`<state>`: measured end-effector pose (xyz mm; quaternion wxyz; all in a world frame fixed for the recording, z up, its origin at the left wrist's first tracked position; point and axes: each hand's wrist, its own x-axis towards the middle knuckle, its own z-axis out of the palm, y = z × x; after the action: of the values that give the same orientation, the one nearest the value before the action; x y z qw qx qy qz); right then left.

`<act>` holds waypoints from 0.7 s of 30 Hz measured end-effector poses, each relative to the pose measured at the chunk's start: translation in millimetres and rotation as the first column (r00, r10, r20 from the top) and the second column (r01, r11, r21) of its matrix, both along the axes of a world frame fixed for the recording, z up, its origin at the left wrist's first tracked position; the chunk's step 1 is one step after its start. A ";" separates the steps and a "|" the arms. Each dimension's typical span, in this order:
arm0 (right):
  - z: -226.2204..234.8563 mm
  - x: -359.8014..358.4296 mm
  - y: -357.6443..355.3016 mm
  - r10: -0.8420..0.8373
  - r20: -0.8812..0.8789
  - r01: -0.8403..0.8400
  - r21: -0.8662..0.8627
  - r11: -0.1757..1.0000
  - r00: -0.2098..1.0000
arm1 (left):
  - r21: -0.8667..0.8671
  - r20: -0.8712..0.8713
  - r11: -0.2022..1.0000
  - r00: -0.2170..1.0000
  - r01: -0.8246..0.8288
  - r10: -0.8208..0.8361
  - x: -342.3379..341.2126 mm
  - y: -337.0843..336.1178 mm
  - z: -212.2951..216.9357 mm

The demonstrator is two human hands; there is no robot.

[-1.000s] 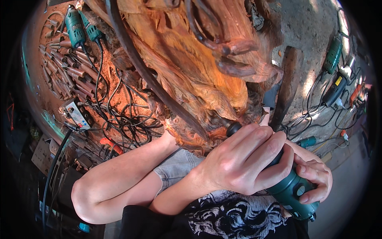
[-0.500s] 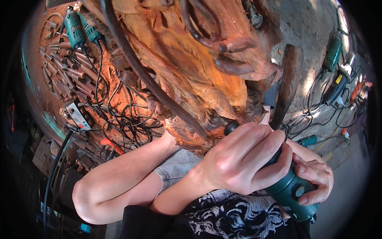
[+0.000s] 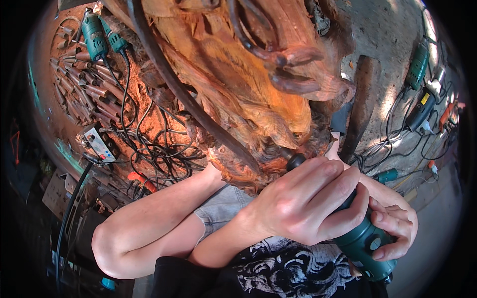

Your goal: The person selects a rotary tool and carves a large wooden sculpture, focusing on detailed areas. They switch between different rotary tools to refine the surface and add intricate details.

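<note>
A green power tool (image 3: 365,241) is held aslant between two bare hands at the near edge of a large piece of carved wood (image 3: 278,94), its black nose (image 3: 296,162) turned away from the seated person and toward the grain. The left hand (image 3: 303,203) has its grip closed around the tool's front, just behind the nose, a hold that probably gives finer control over direction. The right hand (image 3: 400,223) clasps the thicker rear body from the right, fingertips resting on the casing, likely to bear the weight and resist any twist. A slim metal shaft (image 3: 284,151) runs from the nose to the wood; its tip cannot be made out.

The person's bare legs (image 3: 154,218) are folded close to the wood's near edge, apparently to keep both hands within short reach. Off the wood's left edge lie a pair of green tools (image 3: 95,38) beside a cluster of slim brown rods (image 3: 89,92), seemingly grouped for easy picking. Nearer, black cables (image 3: 164,155) tangle next to a small control box (image 3: 98,143). Off the right edge, a dark plank (image 3: 361,107) slants above the floor (image 3: 375,35); beyond it, a black tool (image 3: 419,113) sits among cords, perhaps parked clear of the hands.
</note>
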<state>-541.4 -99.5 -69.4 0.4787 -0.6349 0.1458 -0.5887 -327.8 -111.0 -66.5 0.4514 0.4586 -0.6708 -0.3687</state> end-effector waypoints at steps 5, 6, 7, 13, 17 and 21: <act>9.9 -2.4 -2.6 0.008 -0.112 -0.001 0.065 0.998 0.994 | -0.022 0.077 1.000 0.997 0.013 -0.012 3.4 -1.8 -0.4; 13.7 -2.9 -1.1 -0.007 -0.147 0.020 0.087 0.996 0.989 | -0.026 0.063 1.000 0.998 0.015 -0.013 2.6 -2.0 -1.4; 14.1 -3.0 0.6 -0.012 -0.150 0.026 0.086 0.996 0.989 | -0.023 0.049 1.000 0.999 0.016 -0.015 2.6 -1.6 -1.2; 4.4 5.2 1.9 -0.041 -0.005 0.041 0.004 0.999 0.999 | -0.009 -0.029 1.000 1.000 -0.001 0.001 -2.8 0.1 -1.0; 3.4 6.2 3.3 -0.067 -0.011 0.066 -0.034 0.997 0.998 | -0.030 -0.034 1.000 0.999 0.002 -0.003 -3.4 1.3 -3.2; -10.0 -4.0 2.7 -0.007 0.035 0.013 -0.164 0.986 0.999 | -0.030 -0.010 0.999 1.000 0.021 -0.021 -1.7 0.3 -2.0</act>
<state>-545.4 -96.8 -79.4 0.4241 -0.6613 0.0917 -0.6119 -329.5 -110.7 -68.5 0.4578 0.4429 -0.6786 -0.3657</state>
